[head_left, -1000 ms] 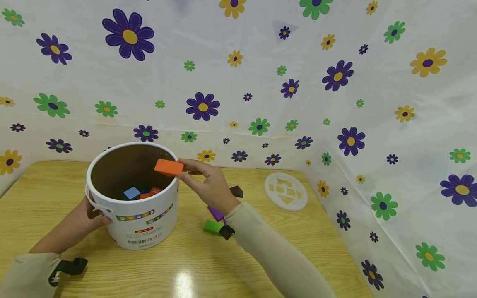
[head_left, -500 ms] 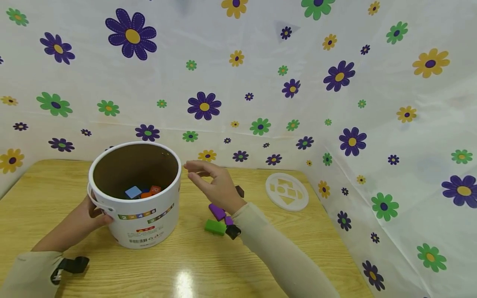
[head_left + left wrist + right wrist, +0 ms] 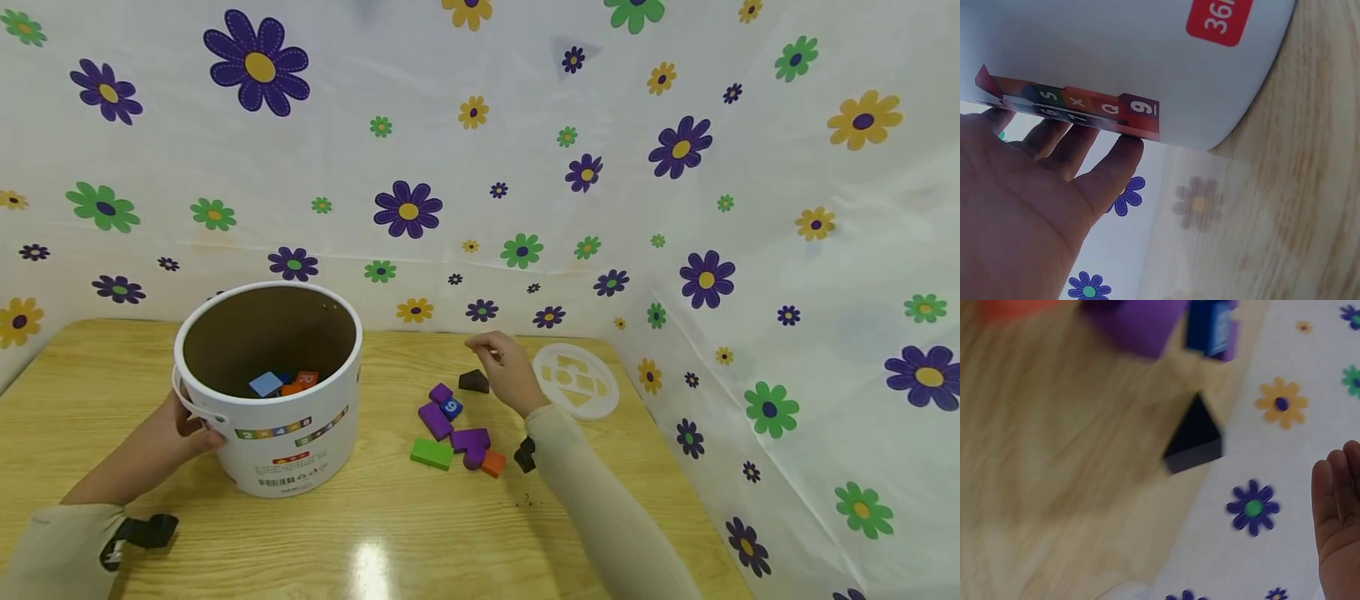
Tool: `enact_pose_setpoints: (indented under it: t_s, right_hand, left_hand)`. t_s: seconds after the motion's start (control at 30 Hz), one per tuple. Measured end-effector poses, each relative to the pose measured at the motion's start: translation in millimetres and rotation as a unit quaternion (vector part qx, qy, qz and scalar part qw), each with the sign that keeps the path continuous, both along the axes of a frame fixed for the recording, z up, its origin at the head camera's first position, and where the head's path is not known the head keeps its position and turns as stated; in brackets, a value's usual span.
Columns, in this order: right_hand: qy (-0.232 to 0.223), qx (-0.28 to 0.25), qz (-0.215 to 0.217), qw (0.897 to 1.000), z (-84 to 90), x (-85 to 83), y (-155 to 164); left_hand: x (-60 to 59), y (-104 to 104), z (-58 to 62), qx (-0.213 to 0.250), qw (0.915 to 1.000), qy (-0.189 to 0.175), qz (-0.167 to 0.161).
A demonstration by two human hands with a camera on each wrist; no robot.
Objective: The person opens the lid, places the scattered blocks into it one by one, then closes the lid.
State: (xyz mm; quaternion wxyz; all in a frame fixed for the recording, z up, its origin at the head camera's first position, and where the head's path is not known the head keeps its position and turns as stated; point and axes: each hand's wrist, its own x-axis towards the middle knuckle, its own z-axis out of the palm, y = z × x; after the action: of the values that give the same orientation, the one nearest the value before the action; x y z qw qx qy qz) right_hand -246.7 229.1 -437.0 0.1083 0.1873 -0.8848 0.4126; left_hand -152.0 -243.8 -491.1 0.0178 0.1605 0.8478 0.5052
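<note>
A white bucket [image 3: 288,450] stands upright on the table at the left, with a light blue block [image 3: 265,384] and a red block [image 3: 307,378] among those inside. My left hand [image 3: 168,433] rests against its side; in the left wrist view, spread fingertips touch the printed wall, and the palm stays apart from it. Nothing is in my right hand [image 3: 510,371], which hovers beside a black block [image 3: 472,382]. Its straight fingers [image 3: 1324,494] show at the edge of the right wrist view. Nearby lie a blue block [image 3: 451,407], a purple block [image 3: 435,421] and a green block [image 3: 431,454].
A white disc with cut-out shapes [image 3: 558,400] lies at the table's back right, partly behind my right hand. An orange block [image 3: 492,463] sits by more purple pieces. Flowered sheeting [image 3: 450,150] closes off the back and right of the wooden table [image 3: 337,550].
The orange block left my right hand at the bucket's rim and is out of sight by the second frame. My right hand then moved right, uncovering the loose blocks. The left hand stayed put.
</note>
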Motion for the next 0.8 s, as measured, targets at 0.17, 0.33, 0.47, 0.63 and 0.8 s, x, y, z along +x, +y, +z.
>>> enact_pose_setpoints:
  t_s: [0.17, 0.33, 0.47, 0.63, 0.8]
  right_hand:
    - [-0.072, 0.092, -0.021, 0.993, -16.6, -6.2, 17.1]
    - [-0.166, 0.169, -0.037, 0.971, -28.1, -9.4, 26.3]
    - [-0.182, 0.19, -0.036, 0.964, -35.5, -12.2, 32.6]
    - [-0.173, 0.194, -0.025, 0.965, -39.8, -16.7, 36.8]
    - [-0.174, 0.221, -0.023, 0.959, -38.9, -18.2, 35.5]
  left_hand:
    - [1.0, -0.1, 1.4, 0.007, 1.0, 0.0, -0.006]
    - [1.0, -0.3, 2.5, 0.013, 0.9999, -0.001, -0.011]
    - [0.4, 0.0, 2.4, 0.015, 0.9998, -0.003, -0.015]
    - [0.6, -0.1, 2.6, 0.018, 0.9997, -0.001, -0.016]
    - [2.0, 0.4, 2.9, 0.02, 0.9997, 0.002, -0.016]
